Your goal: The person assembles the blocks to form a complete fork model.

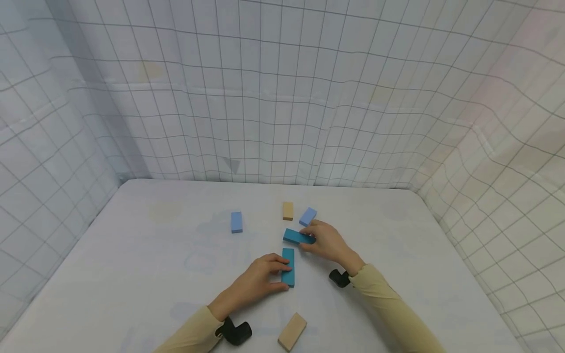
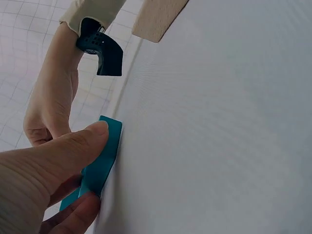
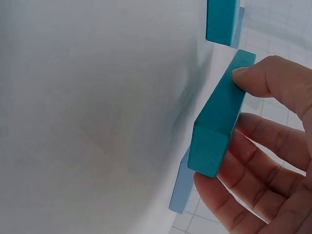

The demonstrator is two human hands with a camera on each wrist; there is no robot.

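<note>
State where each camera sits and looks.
Head: on the head, facing forward and down at the table; left hand, right hand, sleeves show.
Left wrist: on that wrist, facing the near teal block; both hands show.
Right wrist: on that wrist, facing the far teal block; right hand shows.
Head and right wrist share both teal blocks.

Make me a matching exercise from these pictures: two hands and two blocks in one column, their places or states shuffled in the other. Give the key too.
Column one:
1. Left hand
2. Right hand
3. Yellow block
4. Beige block

Column two:
A. Holding the farther teal block
B. Lowest block in the head view
C. Holding the nearer teal block
D. Highest block in the head view

Right pairs: 1-C, 2-A, 3-D, 4-B
</note>
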